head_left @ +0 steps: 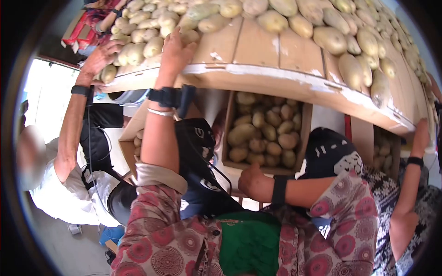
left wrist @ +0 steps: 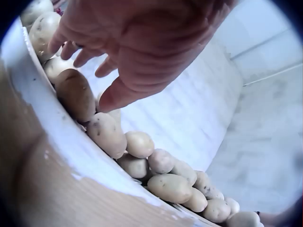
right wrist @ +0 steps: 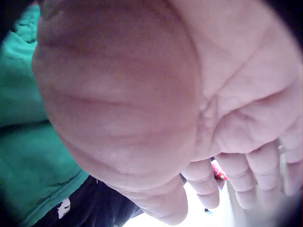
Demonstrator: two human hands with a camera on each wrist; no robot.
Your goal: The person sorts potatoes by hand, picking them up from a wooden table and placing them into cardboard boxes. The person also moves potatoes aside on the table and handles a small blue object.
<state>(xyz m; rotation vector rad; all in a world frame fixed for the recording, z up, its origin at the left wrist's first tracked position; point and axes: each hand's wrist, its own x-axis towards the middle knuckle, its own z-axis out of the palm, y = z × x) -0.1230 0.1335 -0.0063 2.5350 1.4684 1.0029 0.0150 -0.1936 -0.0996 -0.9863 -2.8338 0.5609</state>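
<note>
My left hand (head_left: 175, 57) reaches over the front edge of the wooden table (head_left: 258, 48), beside a heap of pale potatoes (head_left: 136, 53). In the left wrist view that hand (left wrist: 137, 47) has its fingers spread loosely, the thumb tip right at a potato (left wrist: 106, 135) in the row along the edge. Nothing is gripped in it. Close to my body, my right hand (head_left: 255, 181) hangs in front of a cardboard box (head_left: 307, 122) full of potatoes (head_left: 267, 126). The right wrist view shows its bare palm (right wrist: 156, 104) with the fingers loosely bent and holding nothing.
More potatoes (head_left: 329, 39) cover the back and right of the table. Another person's hand (head_left: 99, 57) is at the left heap, and another arm (head_left: 410, 198) reaches in at the right. A second potato box (head_left: 384, 142) stands below the table at the right.
</note>
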